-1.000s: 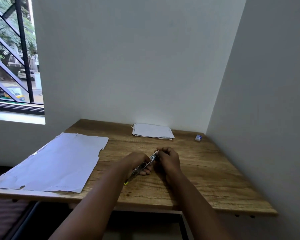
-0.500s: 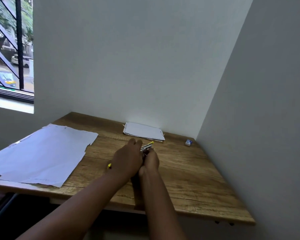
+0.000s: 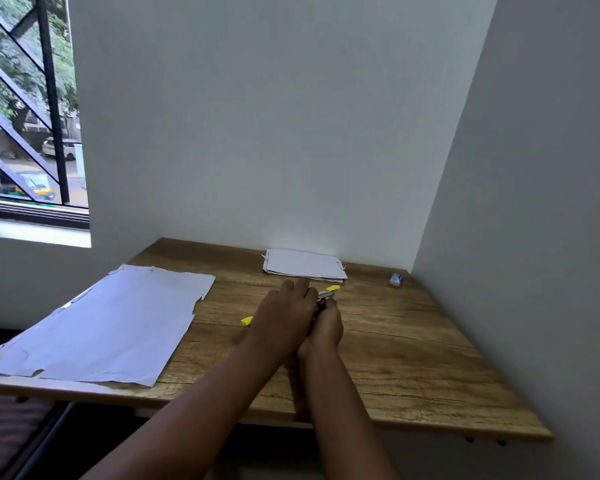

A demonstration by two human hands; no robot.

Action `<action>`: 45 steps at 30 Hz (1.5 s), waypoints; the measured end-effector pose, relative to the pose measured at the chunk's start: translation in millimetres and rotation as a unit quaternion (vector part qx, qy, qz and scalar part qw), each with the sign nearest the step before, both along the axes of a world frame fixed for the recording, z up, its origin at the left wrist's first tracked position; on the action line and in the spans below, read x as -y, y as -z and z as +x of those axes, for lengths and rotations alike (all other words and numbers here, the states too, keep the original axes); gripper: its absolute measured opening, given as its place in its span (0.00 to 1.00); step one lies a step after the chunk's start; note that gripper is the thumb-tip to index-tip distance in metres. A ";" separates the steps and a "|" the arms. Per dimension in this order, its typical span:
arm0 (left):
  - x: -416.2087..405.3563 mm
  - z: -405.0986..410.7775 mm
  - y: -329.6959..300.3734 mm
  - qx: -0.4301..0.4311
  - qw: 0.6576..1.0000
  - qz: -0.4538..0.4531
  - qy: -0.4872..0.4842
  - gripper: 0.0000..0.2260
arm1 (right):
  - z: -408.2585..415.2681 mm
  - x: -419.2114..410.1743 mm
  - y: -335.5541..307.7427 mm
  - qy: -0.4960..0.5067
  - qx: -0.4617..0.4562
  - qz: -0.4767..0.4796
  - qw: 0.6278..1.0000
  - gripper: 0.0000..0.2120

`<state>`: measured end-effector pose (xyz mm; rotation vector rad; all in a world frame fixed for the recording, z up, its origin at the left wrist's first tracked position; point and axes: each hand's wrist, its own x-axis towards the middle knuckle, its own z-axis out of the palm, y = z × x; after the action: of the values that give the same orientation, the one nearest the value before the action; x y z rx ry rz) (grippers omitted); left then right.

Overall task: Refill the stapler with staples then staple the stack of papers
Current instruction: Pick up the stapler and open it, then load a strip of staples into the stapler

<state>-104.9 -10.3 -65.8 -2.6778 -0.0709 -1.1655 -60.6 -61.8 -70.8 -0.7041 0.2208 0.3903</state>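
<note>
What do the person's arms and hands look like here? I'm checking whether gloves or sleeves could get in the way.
Both forearms are bare up to the frame edge: no sleeves, gloves, watch or bracelets show. The left hand and right hand are bare; rings cannot be told.

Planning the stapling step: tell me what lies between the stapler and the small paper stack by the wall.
Nothing visible does. The stapler, held in both hands, sits just short of the stack of papers, with only bare table between.

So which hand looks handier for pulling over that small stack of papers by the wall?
Probably the left hand: its fingers already point toward the stack of papers, while the right hand grips the stapler.
</note>
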 end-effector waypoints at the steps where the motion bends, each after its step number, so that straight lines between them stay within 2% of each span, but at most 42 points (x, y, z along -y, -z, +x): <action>1: 0.9 0.6 0.5 -0.014 1.000 -0.028 -0.004 0.07 | 0.5 0.3 -0.7 -0.002 -0.001 -0.008 1.000 0.18; 2: 1.6 2.3 1.4 -0.024 0.997 -0.075 -0.017 0.06 | 0.9 0.3 -1.7 -0.010 -0.002 -0.015 1.000 0.17; 5: 1.0 4.6 4.9 -0.074 0.970 -0.226 -0.055 0.11 | 1.7 1.4 -3.5 -0.050 -0.014 -0.050 0.997 0.16; 8: -4.8 5.2 -6.9 -0.112 0.915 -0.386 -0.023 0.11 | 2.5 3.3 -5.4 -0.059 -0.008 -0.085 0.995 0.14; 9: -9.4 6.0 -12.6 -0.133 0.879 -0.457 -0.004 0.10 | 3.4 5.1 -6.2 -0.054 -0.004 -0.100 0.994 0.13; 12: -21.1 3.8 -27.0 -0.199 0.735 -0.647 0.038 0.07 | 10.6 13.9 -10.3 -0.059 0.025 -0.160 0.985 0.13; 13: -24.9 1.9 -29.6 -0.224 0.703 -0.674 0.041 0.07 | 15.0 17.5 -11.8 -0.064 0.037 -0.178 0.981 0.12; 14: -29.1 0.9 -30.5 -0.245 0.691 -0.679 0.042 0.09 | 19.8 21.0 -13.2 -0.069 0.046 -0.189 0.978 0.12; 17: -38.9 2.3 -26.9 -0.259 0.706 -0.658 0.029 0.20 | 26.3 26.8 -15.7 -0.088 0.066 -0.214 0.971 0.12; 20: -44.1 8.3 -18.3 -0.234 0.751 -0.617 -0.022 0.27 | 26.8 25.3 -14.4 -0.115 0.088 -0.228 0.963 0.11; 22: -47.7 10.2 -11.5 -0.232 0.790 -0.565 -0.049 0.25 | 25.7 24.7 -12.6 -0.133 0.098 -0.237 0.957 0.11; 24: -49.2 11.3 -3.1 -0.255 0.833 -0.487 -0.067 0.16 | 24.1 25.8 -10.9 -0.141 0.110 -0.259 0.949 0.09; 25: -49.3 12.0 1.0 -0.255 0.848 -0.459 -0.076 0.11 | 23.7 26.1 -9.7 -0.137 0.122 -0.278 0.943 0.07; 26: -48.6 13.1 4.4 -0.246 0.854 -0.452 -0.077 0.11 | 24.1 26.2 -8.0 -0.126 0.142 -0.301 0.934 0.07; 29: -46.0 15.2 9.8 -0.199 0.839 -0.506 -0.033 0.27 | 24.8 25.5 -4.2 -0.090 0.192 -0.356 0.910 0.07; 33: -41.3 13.0 8.6 -0.194 0.821 -0.537 0.013 0.31 | 23.8 28.2 -2.0 -0.068 0.205 -0.373 0.903 0.05; 37: -35.2 9.0 4.0 -0.179 0.762 -0.621 0.032 0.38 | 24.0 31.6 -3.5 -0.094 0.203 -0.372 0.901 0.03; 38: -34.0 7.8 3.4 -0.176 0.758 -0.627 0.026 0.39 | 23.7 32.4 -3.8 -0.105 0.212 -0.362 0.902 0.03; 42: -32.6 5.2 6.1 -0.180 0.807 -0.563 -0.020 0.38 | 16.7 32.6 -5.3 -0.131 0.243 -0.339 0.899 0.04; 45: -35.1 7.8 9.4 -0.180 0.836 -0.514 -0.061 0.39 | 11.5 28.7 -7.7 -0.137 0.247 -0.333 0.900 0.09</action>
<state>-97.1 24.8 -75.2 -3.6500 -1.0689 -0.6107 -49.1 -90.5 -63.0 -1.4949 -0.2504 0.3893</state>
